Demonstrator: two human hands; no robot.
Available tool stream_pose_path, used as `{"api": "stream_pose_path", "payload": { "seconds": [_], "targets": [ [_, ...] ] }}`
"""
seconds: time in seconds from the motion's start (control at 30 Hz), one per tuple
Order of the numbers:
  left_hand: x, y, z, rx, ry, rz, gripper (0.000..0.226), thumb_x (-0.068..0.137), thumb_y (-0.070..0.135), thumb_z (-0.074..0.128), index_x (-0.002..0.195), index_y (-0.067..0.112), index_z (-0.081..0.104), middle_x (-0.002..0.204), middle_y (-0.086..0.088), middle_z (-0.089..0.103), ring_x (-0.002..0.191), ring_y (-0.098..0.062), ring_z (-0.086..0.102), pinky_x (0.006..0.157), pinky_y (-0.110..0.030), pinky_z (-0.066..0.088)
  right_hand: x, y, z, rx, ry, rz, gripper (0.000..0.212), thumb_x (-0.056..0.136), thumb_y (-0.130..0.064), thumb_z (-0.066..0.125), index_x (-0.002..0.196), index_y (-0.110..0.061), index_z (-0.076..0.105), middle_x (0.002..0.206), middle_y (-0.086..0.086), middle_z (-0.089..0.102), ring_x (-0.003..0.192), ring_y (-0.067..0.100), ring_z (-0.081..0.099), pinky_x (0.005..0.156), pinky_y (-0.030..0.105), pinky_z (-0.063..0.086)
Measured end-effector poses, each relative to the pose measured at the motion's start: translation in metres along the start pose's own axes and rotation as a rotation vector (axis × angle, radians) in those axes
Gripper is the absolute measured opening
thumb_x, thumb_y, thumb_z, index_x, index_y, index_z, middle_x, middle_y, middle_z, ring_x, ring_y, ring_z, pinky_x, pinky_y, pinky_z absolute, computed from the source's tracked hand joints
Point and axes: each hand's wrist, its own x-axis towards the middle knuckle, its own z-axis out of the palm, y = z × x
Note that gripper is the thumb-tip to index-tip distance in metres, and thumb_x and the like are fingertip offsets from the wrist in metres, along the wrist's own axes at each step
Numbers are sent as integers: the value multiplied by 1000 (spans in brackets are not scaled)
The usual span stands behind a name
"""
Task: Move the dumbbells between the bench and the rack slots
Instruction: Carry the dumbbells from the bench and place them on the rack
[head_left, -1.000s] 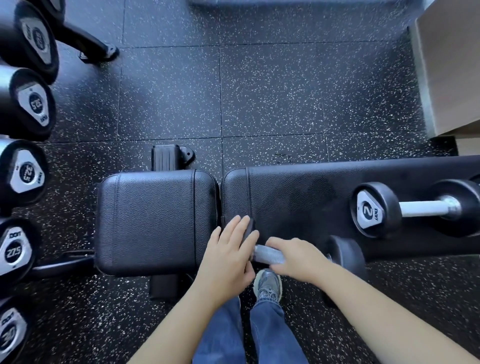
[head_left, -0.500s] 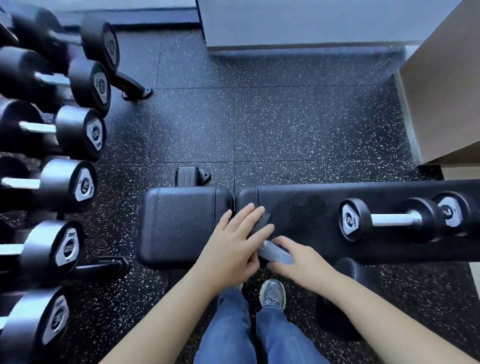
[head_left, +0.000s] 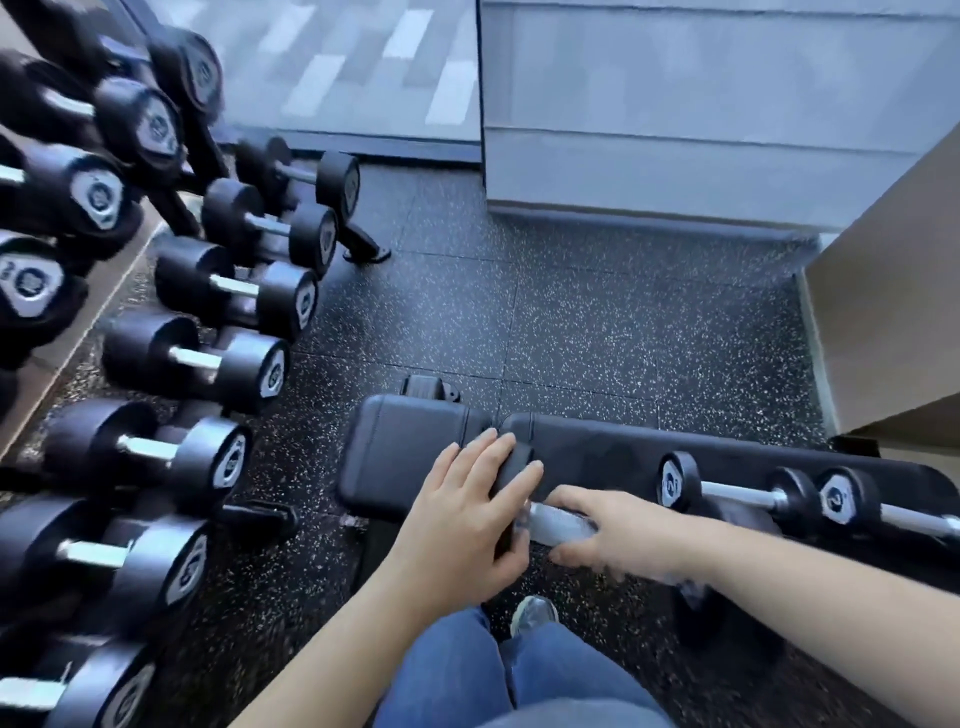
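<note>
A black dumbbell with a silver handle hangs over the front edge of the black padded bench. My right hand is wrapped around its handle. My left hand cups its left head, fingers spread over the top. The dumbbell's right head is mostly hidden under my right forearm. Two more dumbbells lie on the bench to the right, one marked 2 and another running off the frame. The rack at the left holds several black dumbbells in two tiers.
Speckled black rubber floor lies beyond the bench. A grey cabinet stands at the back and a beige box at the right. My legs in jeans and one shoe are below the bench edge.
The view has tilted up and pulled back, showing more of the rack and the cabinet. The dumbbell and both hands have risen with the handle near the bench's front edge; grip unchanged.
</note>
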Motion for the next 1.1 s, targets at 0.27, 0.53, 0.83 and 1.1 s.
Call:
{"api": "stream_pose_path", "payload": {
  "seconds": [0.27,0.53,0.83,1.1],
  "targets": [
    [-48,30,-36,29,134,-199,50,78,32,48,125,14,49,130,-17,52,124,-29,40,99,-48,36,-27,-46,-4,-227,-141,-40,34,86,-32,62,116,-30,47,65,-9,54,47,5,50,49,17,43],
    [-92,20,-56,60,236,-378,52,78,37,48,124,11,45,125,-17,55,122,-28,40,96,-50,38,-10,-82,16,-337,-199,-83,34,86,-34,62,115,-30,44,65,-7,56,51,11,53,59,28,48],
    [-156,-22,-66,-114,344,-665,58,80,42,49,131,16,39,130,-13,50,121,-25,42,95,-50,42,34,-148,54,-325,-136,-50,31,86,-32,63,112,-29,45,63,-4,58,43,8,52,49,22,44],
    [-205,-134,-102,-95,343,-646,61,78,39,48,134,16,37,131,-10,50,117,-24,48,90,-43,48,97,-247,114,-61,29,0,28,89,-23,60,111,-26,44,77,5,59,54,11,51,41,14,41]
  ]
}}
